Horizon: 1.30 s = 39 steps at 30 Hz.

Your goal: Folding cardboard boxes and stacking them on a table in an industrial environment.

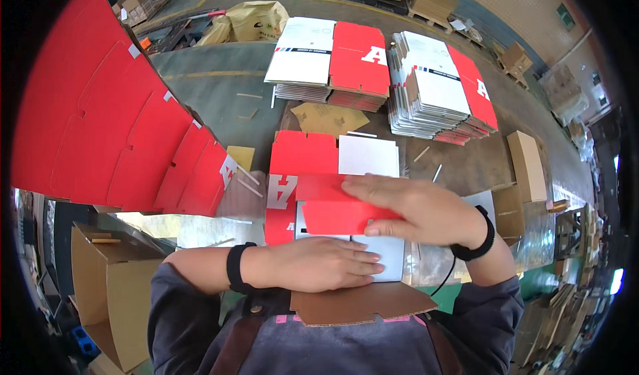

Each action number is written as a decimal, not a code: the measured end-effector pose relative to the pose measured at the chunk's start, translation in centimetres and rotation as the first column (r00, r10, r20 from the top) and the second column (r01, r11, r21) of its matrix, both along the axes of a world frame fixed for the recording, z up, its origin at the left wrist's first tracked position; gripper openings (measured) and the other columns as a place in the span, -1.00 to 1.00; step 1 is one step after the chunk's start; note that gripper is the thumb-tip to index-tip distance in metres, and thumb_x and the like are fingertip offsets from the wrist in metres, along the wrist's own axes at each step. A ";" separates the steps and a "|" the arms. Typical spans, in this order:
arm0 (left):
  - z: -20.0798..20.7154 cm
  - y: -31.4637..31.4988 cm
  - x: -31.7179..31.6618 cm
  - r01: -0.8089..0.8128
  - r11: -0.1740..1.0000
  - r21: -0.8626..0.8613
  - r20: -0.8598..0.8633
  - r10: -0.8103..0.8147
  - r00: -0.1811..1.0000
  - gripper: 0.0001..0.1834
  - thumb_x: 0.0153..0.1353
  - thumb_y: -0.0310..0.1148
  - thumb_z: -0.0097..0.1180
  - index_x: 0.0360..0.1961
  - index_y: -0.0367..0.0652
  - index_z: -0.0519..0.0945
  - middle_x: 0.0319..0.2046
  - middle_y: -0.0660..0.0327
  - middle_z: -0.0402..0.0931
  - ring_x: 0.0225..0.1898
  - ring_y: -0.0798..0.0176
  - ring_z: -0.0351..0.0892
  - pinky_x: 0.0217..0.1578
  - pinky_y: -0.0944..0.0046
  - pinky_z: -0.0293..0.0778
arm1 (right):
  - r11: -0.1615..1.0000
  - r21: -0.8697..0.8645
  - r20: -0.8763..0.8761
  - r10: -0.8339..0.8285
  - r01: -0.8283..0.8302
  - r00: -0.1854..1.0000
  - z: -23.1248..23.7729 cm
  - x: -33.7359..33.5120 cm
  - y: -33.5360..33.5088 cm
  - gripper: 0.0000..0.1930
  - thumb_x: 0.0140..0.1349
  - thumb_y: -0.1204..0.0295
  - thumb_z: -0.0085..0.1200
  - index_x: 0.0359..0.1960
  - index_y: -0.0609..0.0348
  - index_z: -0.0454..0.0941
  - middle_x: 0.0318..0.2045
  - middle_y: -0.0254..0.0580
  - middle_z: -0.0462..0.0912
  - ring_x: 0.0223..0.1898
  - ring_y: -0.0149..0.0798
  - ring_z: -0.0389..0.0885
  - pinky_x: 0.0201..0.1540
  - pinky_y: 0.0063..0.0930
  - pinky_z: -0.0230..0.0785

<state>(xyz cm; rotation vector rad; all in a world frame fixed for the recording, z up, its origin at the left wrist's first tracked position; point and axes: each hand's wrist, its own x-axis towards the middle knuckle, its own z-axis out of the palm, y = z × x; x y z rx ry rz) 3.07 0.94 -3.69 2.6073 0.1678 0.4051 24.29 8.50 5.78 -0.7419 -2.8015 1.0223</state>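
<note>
Red-and-white carton blank (313,195) — right hand (419,210) folding its flap, fingers flat; left hand (319,265) pressing, fingers flat

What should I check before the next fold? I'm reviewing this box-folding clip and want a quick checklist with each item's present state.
1. Left hand flat on the white panel: ok.
2. Right hand pressing the red flap down: ok; its fingers lie across the flap.
3. Flap fully creased: cannot tell, the hand covers the fold line.
4. Red and white box blank lying flat on the table: ok.
5. Brown cardboard piece near the body clear of the blank: cannot tell, the left hand hides the edge.
</note>
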 end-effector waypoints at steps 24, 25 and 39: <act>5.5 -1.0 -4.7 -0.616 0.743 -0.262 0.088 0.654 0.752 -0.72 0.15 -0.27 0.32 -0.15 -0.16 0.65 -0.15 0.15 0.45 -0.25 0.14 0.50 -0.22 0.19 0.42 | 0.922 -0.241 -0.327 -0.371 0.302 0.869 -3.4 5.5 -5.9 -0.71 0.14 0.37 0.35 -0.12 0.20 0.70 -0.37 -0.17 0.52 -0.30 -0.26 0.49 -0.23 -0.45 0.32; 4.9 -0.9 -4.8 -0.615 0.743 -0.264 0.082 0.653 0.753 -0.72 0.15 -0.27 0.32 -0.15 -0.16 0.65 -0.15 0.15 0.45 -0.25 0.14 0.50 -0.22 0.19 0.42 | 0.894 -0.290 -0.276 -0.419 0.341 0.865 -4.3 5.6 -6.2 -0.70 0.11 0.32 0.37 -0.13 0.15 0.71 -0.36 -0.20 0.44 -0.27 -0.23 0.45 -0.15 -0.43 0.29; 2.2 -0.9 -4.6 -0.387 0.141 -0.911 -0.193 0.684 0.704 0.01 0.19 -0.10 0.31 0.44 -0.33 -0.04 0.39 -0.02 0.08 0.42 0.10 0.08 0.36 0.10 0.02 | 0.701 -0.337 0.054 -0.652 0.629 0.756 -6.7 6.0 -7.4 -0.30 0.40 -0.14 -0.14 0.12 0.40 0.37 0.10 0.02 0.51 0.05 -0.23 0.55 -0.03 -0.35 0.42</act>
